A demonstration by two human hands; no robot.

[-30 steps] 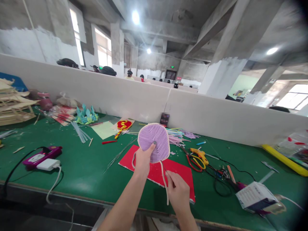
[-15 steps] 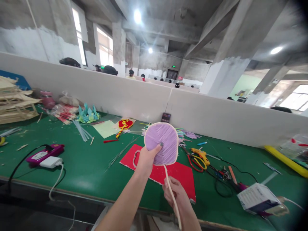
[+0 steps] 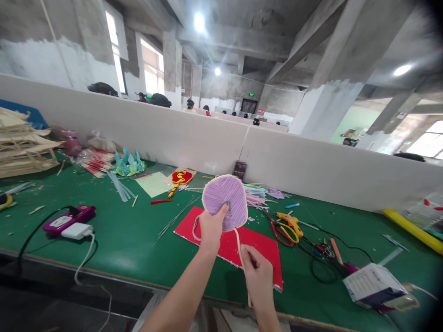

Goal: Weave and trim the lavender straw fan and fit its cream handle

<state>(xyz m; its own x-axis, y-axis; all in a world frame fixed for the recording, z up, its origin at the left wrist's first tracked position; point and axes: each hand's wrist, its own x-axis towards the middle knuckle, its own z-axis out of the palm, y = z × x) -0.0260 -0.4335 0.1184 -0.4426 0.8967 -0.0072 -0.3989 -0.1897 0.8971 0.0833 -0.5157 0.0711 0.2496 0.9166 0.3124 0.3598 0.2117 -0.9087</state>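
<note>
Head view: a person's two bare hands raised over a green surface [image 3: 121, 235], with a white partition [image 3: 311, 166] behind it.
Left hand [image 3: 211, 228]: closed on the lower edge of a round purple disc [image 3: 224, 198], thumb pressed on its face; holds it upright above the surface.
Disc: ribbed purple face, cream rim, held above the far edge of a red sheet [image 3: 259, 251].
Right hand [image 3: 258, 276]: fingers pinched on a cream cord [image 3: 238, 242] that hangs from the disc's lower rim; the cord's end trails below the hand.
Red sheet: flat on the surface, under both hands.
Right of the sheet: red-handled scissors [image 3: 281, 233] and a yellow glue gun [image 3: 290, 220], close together; a white box [image 3: 372, 283] near the front edge.
Left side: a purple device [image 3: 67, 219] touching a white charger [image 3: 76, 230], well apart from the hands.
</note>
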